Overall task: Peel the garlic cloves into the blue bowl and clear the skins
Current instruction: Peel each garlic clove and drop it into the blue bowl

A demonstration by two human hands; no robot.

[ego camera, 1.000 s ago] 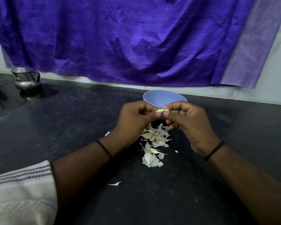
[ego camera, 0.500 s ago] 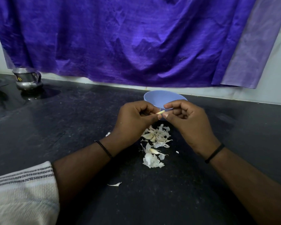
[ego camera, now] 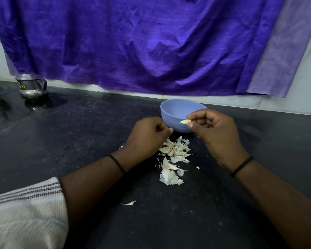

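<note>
We hold a garlic clove [ego camera: 185,121] pinched between thumb and forefinger of the right hand [ego camera: 216,134], just in front of the near wall of the blue bowl [ego camera: 170,112] and a little below its rim. The clove reads pale yellow-green, smooth and tapered, so we judge it peeled or nearly so; any film left on its far side is hidden. The left hand [ego camera: 147,136] is curled beside the bowl, fingertips together on what looks like a thin wisp of skin; too small to be sure.

Step in hand, as we judge it: drop the clove in the bowl. To do it well, we should lift the right hand over the rim before letting go, since a release from here would strike the outer wall and land on the bench [ego camera: 79,141]. Check for clinging skin first. Let the wisp in the left hand fall onto the skins [ego camera: 174,153], not into the bowl.

The skins lie in a loose, papery white heap on the dark bench just near of the bowl, between the two wrists, with one stray flake [ego camera: 128,203] well apart toward us. A few plumper pieces in the heap may be unpeeled cloves. The bowl's contents are hidden from this angle.
</note>
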